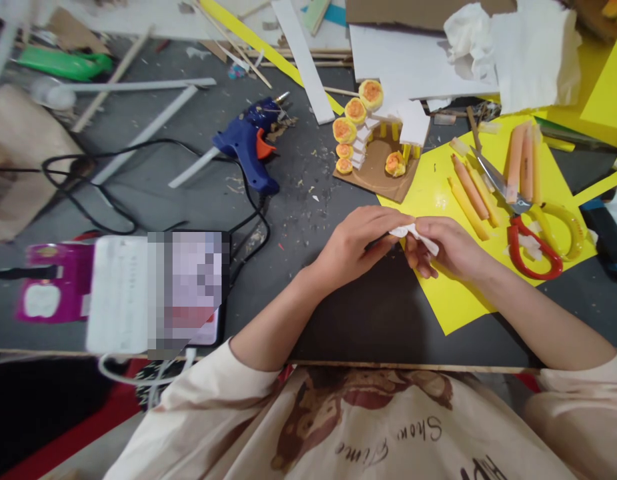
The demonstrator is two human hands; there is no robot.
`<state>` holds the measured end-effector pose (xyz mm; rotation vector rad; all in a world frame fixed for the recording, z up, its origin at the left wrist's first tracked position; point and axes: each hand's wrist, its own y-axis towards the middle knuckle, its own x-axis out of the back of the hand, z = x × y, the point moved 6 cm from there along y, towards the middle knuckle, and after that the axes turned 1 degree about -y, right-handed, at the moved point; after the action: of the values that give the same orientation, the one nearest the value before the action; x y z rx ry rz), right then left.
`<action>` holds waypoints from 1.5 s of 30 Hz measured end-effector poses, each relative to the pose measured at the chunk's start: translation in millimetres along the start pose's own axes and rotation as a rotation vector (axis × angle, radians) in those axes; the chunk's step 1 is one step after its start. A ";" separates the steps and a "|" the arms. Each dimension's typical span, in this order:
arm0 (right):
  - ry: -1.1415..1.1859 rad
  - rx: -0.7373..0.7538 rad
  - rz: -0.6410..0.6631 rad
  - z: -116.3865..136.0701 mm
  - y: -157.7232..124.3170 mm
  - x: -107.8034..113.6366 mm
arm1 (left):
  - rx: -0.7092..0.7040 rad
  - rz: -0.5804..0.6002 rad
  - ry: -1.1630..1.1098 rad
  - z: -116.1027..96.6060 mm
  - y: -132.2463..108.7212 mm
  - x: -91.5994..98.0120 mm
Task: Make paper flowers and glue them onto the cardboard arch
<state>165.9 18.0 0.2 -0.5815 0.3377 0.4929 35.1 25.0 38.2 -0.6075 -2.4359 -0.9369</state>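
Note:
Between my two hands is a small crumpled piece of white tissue [406, 231]. My left hand [361, 241] pinches it from the left side, fingers bent over it. My right hand [445, 243] grips its other end between thumb and fingers. Just beyond them stands a small cardboard model [375, 175] with white steps, a white raised platform and several yellow-orange paper flowers [344, 131]. Under my right hand lies a yellow sheet [445, 310], bearing red-and-yellow-handled scissors [533, 250] and several orange and yellow sticks [471, 187].
A blue glue gun [248, 140] lies to the left, its black cable [163, 141] looping across the dark table. A phone [201, 287] and a white box [119, 293] are at the near left. Torn tissue [533, 53], white strips [304, 63] and wooden sticks cover the far side.

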 end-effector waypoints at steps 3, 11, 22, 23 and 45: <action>0.052 0.017 -0.018 0.5 0.9 2.0 | 0.012 0.010 0.015 0.2 0.6 -1.0; -0.448 0.289 -0.229 16.4 -6.4 10.8 | 0.134 -0.013 -0.035 7.0 0.5 -3.5; -1.432 0.814 -0.440 26.3 -24.4 -3.0 | 0.205 -0.011 -0.056 7.6 -1.4 -4.9; -1.484 0.852 -0.459 26.1 -25.5 -4.6 | 0.210 -0.015 -0.068 7.2 -1.3 -4.8; -1.501 0.892 -0.473 26.3 -26.6 -6.3 | 0.322 -0.001 -0.118 9.4 -4.2 -8.5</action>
<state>179.2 12.2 35.3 0.6412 -0.9764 0.1708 37.2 26.8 25.2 -0.5568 -2.6153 -0.5033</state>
